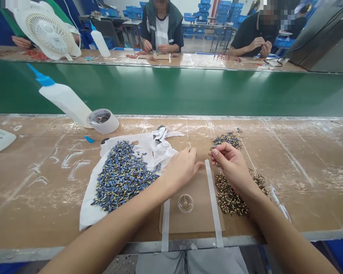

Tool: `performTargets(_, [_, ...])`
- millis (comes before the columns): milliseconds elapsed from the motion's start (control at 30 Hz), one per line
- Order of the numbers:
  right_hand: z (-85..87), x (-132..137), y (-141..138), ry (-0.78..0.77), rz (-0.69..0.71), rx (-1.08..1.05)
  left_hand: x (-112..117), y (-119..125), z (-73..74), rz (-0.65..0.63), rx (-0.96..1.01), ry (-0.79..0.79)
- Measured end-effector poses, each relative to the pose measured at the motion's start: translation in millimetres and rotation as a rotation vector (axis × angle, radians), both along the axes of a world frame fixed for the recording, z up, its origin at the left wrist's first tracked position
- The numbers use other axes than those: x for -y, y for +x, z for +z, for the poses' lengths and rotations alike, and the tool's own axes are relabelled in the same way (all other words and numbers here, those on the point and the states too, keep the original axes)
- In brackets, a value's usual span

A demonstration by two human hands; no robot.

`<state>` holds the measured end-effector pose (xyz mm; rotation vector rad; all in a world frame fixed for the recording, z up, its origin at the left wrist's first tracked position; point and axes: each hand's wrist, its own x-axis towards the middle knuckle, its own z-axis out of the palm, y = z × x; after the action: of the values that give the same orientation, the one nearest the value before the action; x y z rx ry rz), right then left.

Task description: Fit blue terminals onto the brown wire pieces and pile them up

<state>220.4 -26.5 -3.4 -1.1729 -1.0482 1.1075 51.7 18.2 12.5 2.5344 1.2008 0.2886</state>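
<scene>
My left hand (183, 163) hovers over the top of a cardboard pad (193, 222), at the right edge of a white cloth (88, 211). Its thumb stands apart from the bent fingers, and I see nothing between them. On the cloth lies a large heap of small blue-and-yellow parts (122, 179). Thumb and forefinger of my right hand (231, 163) are pinched together; whatever they hold is too small to make out. Beside and under that hand is a pile of small dark-and-cream parts (231, 196). A small clear round dish (185, 203) sits on the pad.
Behind my right hand is a smaller pile of blue-and-yellow parts (227, 140). A tape roll (104, 121) and a blue-tipped squeeze bottle (67, 101) stand at left. A green belt (171, 89) runs across; beyond it are a fan (47, 28) and several co-workers.
</scene>
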Motion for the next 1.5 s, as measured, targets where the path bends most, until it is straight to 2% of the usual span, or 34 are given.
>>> performTargets(67, [-0.4,0,0,0.010,0.007,-0.029,3,6,-2.3,0.032,-0.050,-0.019])
performTargets(167, [0.6,0,1,0.004,0.019,-0.069,5,11,-5.7,-0.014,-0.069,-0.034])
performTargets(333, [7.5,3,0,-0.074,0.079,-0.164,3,-5,-4.7,-0.093,0.111,-0.085])
performTargets(400, [10.5,5,-2,-0.106,0.138,-0.215,3,-19,-3.5,-0.064,0.247,-0.187])
performTargets(567, [12.6,9,-9,-0.153,0.261,-0.309,9,-46,-2.2,0.074,0.642,-0.648])
performTargets(633, [11.9,10,-12,-0.161,0.284,-0.349,11,-48,-0.5,0.087,0.730,-0.732])
performTargets(900, [11.5,10,-16,-0.208,0.300,-0.333,20,-47,13.6,0.039,0.770,-0.803])
performTargets(1067, [11.8,14,-21,-0.120,0.381,-0.304,21,-48,17.7,-0.013,0.802,-0.863])
performTargets(1233, [14.7,20,-21,-0.021,0.382,-0.143,22,-49,18.8,-0.093,0.664,-0.885])
performTargets(1367, [17.8,23,-22,-0.008,0.371,-0.022,23,-50,19.8,-0.170,0.514,-0.829])
performTargets(1500, [20.8,24,-24,-0.005,0.375,-0.031,21,-52,20.6,-0.193,0.455,-0.691])
